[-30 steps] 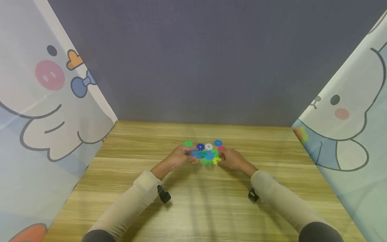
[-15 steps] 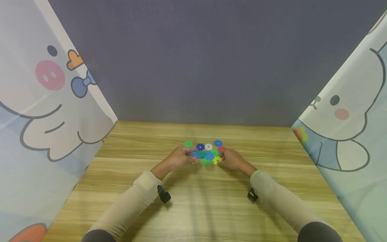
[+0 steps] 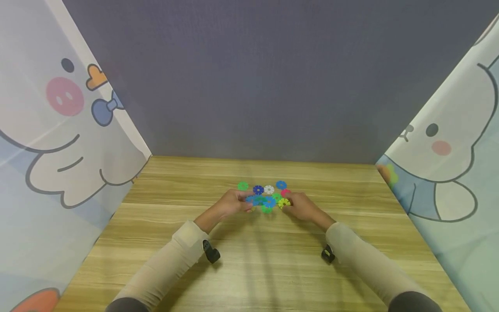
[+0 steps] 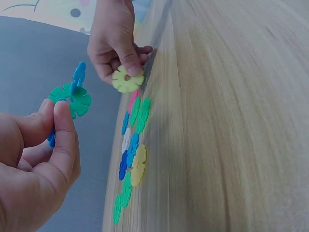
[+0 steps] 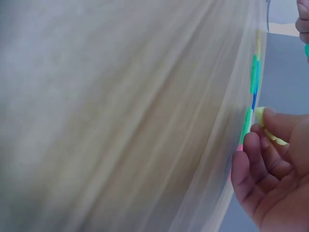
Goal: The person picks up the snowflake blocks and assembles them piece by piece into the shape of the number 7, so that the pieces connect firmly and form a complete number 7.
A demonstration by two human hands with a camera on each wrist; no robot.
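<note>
In the left wrist view the left hand pinches a joined piece: a green notched disc with a blue disc standing on its edge and more blue at the fingertips. Across from it, the right hand pinches a yellow notched disc between thumb and fingers, above the table. The right wrist view shows that yellow disc seen nearly edge-on in the right hand. In the head view both hands, left and right, are a short distance apart.
Several loose discs lie on the wooden table, among them a green one, a dark blue one, a white one and a blue one. A grey panel rises behind, with patterned cloth on both sides.
The right hand has lifted the yellow disc slightly and moved a little to the right. The left hand with its joined discs has hardly moved.
</note>
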